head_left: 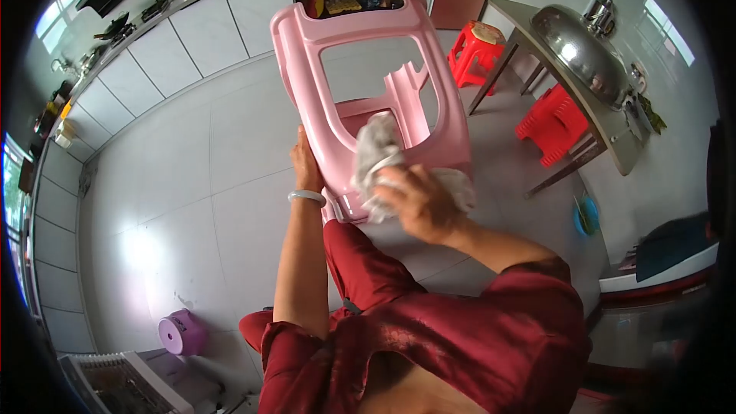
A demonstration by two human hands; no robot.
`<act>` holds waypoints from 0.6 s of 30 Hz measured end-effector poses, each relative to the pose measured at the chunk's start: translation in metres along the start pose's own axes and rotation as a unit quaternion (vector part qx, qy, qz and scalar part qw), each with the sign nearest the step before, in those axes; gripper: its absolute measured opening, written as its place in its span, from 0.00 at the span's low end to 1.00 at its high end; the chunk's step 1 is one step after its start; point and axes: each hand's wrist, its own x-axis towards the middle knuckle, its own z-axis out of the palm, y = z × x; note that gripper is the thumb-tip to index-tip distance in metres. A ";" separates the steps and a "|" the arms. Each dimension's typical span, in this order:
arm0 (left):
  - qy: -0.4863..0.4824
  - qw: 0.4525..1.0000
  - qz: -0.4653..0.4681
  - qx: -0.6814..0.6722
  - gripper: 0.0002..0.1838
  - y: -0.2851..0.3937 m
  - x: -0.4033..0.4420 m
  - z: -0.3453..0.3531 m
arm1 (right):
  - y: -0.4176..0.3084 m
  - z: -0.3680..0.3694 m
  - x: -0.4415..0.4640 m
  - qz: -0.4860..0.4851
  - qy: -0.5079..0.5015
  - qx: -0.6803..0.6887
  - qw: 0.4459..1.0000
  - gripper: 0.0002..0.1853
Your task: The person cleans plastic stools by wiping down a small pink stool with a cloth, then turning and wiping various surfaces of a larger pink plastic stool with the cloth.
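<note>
A large pink plastic frame with a big opening stands tilted in front of me, near my knees. My left hand is at its left edge, with a bracelet on the wrist; fingers show in part, pressed along the plastic. My right hand is closed round a whitish cloth, which lies against the lower right part of the frame. The cloth and hand are slightly blurred. Part of the cloth hangs out to the right of the hand.
White cabinets line the left and back. At the right stand a table with a metal dome cover, and red stools. A purple stool sits on the floor at lower left, a blue basin at right.
</note>
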 end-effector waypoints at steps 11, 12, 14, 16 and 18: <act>-0.018 0.999 0.018 0.028 0.27 -0.008 0.004 0.010 | 0.191 -0.004 -0.023 0.269 0.244 0.092 0.927 0.20; -0.018 1.000 0.023 0.012 0.27 -0.007 0.002 0.012 | 0.197 -0.002 -0.024 0.317 0.267 0.174 0.893 0.20; -0.013 0.999 0.034 0.003 0.27 -0.008 0.004 0.009 | 0.206 0.002 -0.034 0.409 0.293 0.321 0.802 0.21; -0.014 0.999 0.034 0.025 0.27 -0.002 0.003 0.003 | 0.223 0.005 -0.059 0.491 0.299 0.445 0.687 0.22; -0.031 0.999 0.030 0.003 0.27 -0.002 0.011 -0.005 | 0.225 0.016 -0.083 0.603 0.225 0.440 0.626 0.25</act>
